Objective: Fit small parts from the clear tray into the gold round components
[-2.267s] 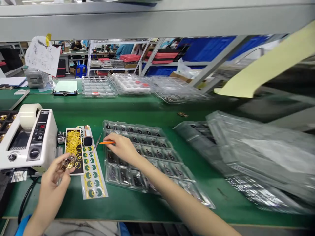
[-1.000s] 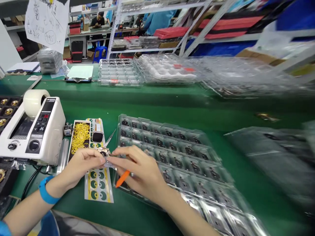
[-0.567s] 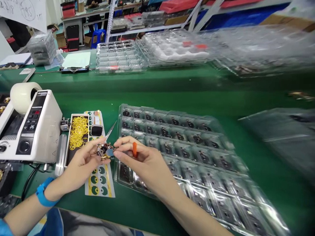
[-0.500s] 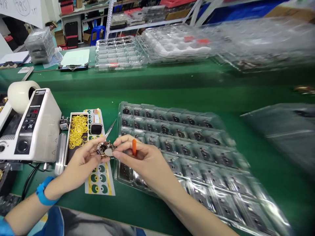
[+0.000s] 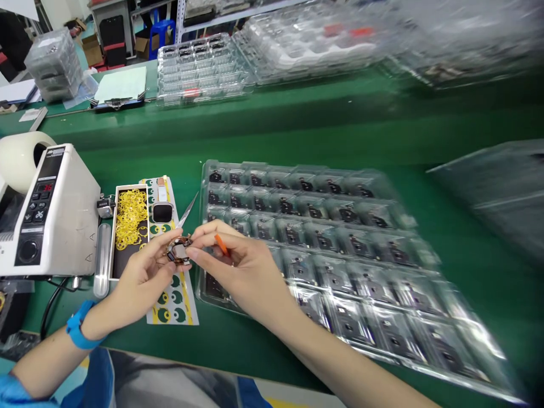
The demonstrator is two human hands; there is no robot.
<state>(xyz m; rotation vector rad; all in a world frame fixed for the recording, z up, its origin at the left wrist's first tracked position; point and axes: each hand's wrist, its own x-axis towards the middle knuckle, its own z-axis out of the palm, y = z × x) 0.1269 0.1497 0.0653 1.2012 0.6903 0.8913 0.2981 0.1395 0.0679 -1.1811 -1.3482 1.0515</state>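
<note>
My left hand [image 5: 147, 272] is closed round the edge of a small round watch-like case [image 5: 172, 253] with copper-coloured parts inside. A flat light-grey piece [image 5: 181, 250] lies in its opening. My right hand [image 5: 238, 266] has its thumb and fingertips pinched at the right edge of the case, touching it or the grey piece; I cannot tell which. An orange stick-like tool [image 5: 221, 245] is tucked between the right fingers, its lower end hidden. Just beyond the hands, a pointed silver blade or tweezer tip [image 5: 187, 211] shows. A sheet of yellow and green stickers [image 5: 176, 314] lies beneath.
Right of the hands lies a clear compartment tray [image 5: 297, 170] with small dark parts. At left are a box of yellow rings [image 5: 131, 212], a clear tube [image 5: 102, 260], a square dark-faced device [image 5: 162, 212] and a white tape dispenser [image 5: 55, 226]. More trays [image 5: 199, 71] stand on the back ledge.
The view has shifted slightly downward. The light-grey piece, earlier jutting over the case's edge at the right fingertips, now sits flat within the case. The orange tool has tilted leftward.
</note>
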